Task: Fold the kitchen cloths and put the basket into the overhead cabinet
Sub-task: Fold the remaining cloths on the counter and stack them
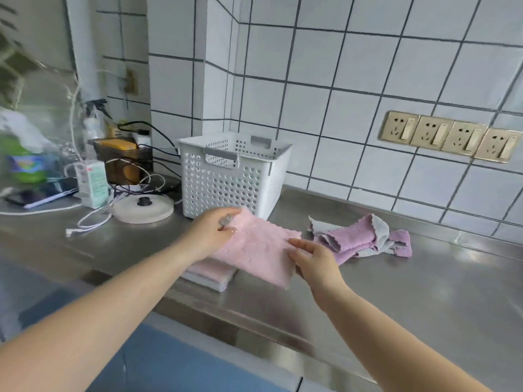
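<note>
Legible text: none found.
I checked every printed surface in the head view and can read nothing. The small white carton (93, 183) left of the basket carries red and green print, too blurred to make out. The green bottle (27, 162) at far left has a blue label, possibly a brand mark, but smeared. The wall sockets (450, 136) show no markings I can read.

head: worn, forward-down | close over steel counter (396, 292) | faces tiled wall (368, 66)
</note>
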`<action>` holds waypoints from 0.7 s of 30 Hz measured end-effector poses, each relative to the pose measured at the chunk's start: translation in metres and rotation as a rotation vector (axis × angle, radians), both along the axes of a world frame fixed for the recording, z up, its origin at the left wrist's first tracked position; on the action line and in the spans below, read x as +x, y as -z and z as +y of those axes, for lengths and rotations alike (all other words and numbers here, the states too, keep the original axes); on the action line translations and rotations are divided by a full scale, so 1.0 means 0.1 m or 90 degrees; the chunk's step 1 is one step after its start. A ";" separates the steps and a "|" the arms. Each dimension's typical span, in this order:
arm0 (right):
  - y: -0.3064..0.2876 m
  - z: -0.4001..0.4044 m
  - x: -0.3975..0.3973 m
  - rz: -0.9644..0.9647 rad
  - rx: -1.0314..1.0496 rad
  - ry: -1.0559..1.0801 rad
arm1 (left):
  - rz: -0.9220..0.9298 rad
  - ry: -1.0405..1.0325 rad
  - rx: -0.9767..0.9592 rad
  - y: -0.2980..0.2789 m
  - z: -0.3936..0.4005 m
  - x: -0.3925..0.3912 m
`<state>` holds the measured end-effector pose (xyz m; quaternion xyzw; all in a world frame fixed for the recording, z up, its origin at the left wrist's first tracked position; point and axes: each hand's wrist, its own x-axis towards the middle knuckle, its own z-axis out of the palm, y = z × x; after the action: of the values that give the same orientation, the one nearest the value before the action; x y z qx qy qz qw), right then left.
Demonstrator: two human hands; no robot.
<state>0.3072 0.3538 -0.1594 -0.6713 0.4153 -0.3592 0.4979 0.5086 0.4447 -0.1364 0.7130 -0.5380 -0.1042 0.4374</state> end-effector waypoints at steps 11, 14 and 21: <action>-0.06 0.12 0.99 0.040 0.006 -0.086 | -0.039 -0.069 0.086 0.07 0.15 0.94; 0.03 0.10 1.03 0.036 0.047 -0.077 | -0.032 -0.067 0.099 0.18 0.14 1.01; 0.13 0.16 1.03 0.157 -0.006 -0.101 | -0.057 -0.057 0.134 0.36 0.16 1.04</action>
<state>0.4102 0.3699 -0.1722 -0.7434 0.4172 -0.2351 0.4669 0.6124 0.4609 -0.1727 0.7822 -0.5107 -0.1081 0.3400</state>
